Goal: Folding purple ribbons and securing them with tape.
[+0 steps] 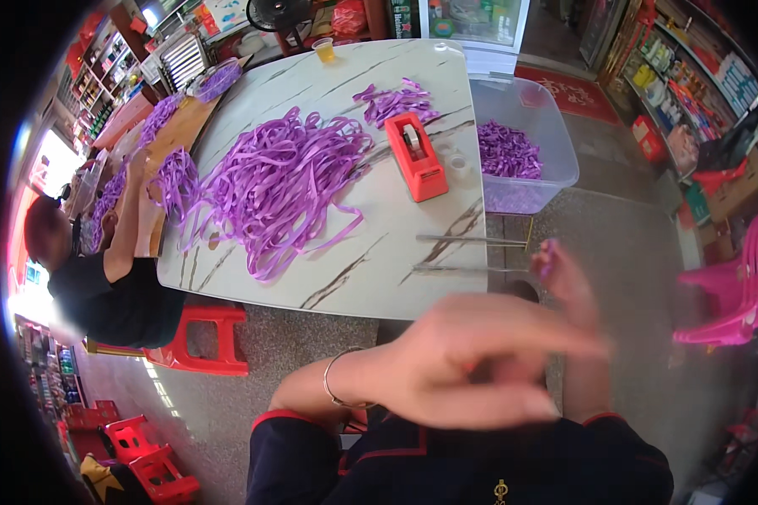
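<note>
Low in the frame, the person's left hand sweeps across the body, blurred, fingers stretched flat and its grip released, holding nothing. The right hand rises behind it at centre right, its fingertips pinched on a small purple ribbon piece. A thin bracelet circles the left wrist above dark, red-trimmed sleeves.

Beyond the hands, two metal rods lie at the near right edge of the marble-patterned worktop. A red tape dispenser stands at frame centre, with a large heap of purple ribbon strips spread to its left and a smaller bunch above. A clear plastic bin holding more purple pieces sits at the worktop's right end.

At left, another person in black sits on a red stool, handling ribbons. Pink plastic chairs stand at far right, below shelves of colourful packages in the upper right corner.
</note>
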